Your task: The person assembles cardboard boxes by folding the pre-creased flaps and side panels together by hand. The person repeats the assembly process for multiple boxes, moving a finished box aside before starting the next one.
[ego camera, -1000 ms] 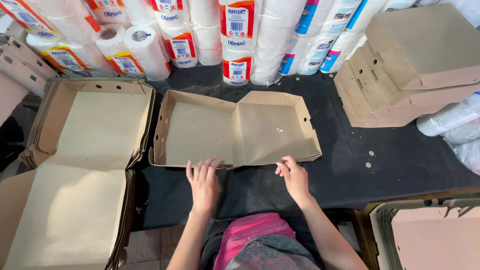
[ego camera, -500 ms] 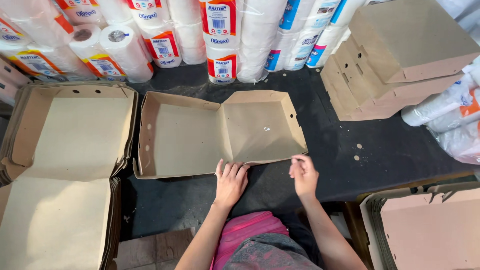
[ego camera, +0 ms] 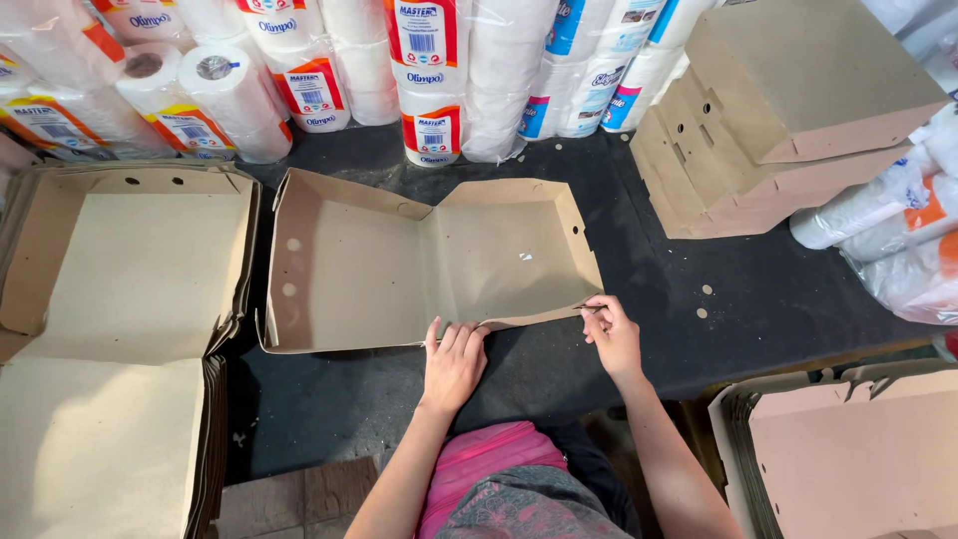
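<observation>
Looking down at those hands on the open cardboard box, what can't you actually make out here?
- Left hand: fingertips lie on the cardboard box's near edge; whether they pinch it cannot be told.
- Right hand: pinches the box's corner, which hides the fingertips.
- Stack of flat cardboard, lower left: cut off by the picture's edges.
- Paper rolls at the top: cut off above.
</observation>
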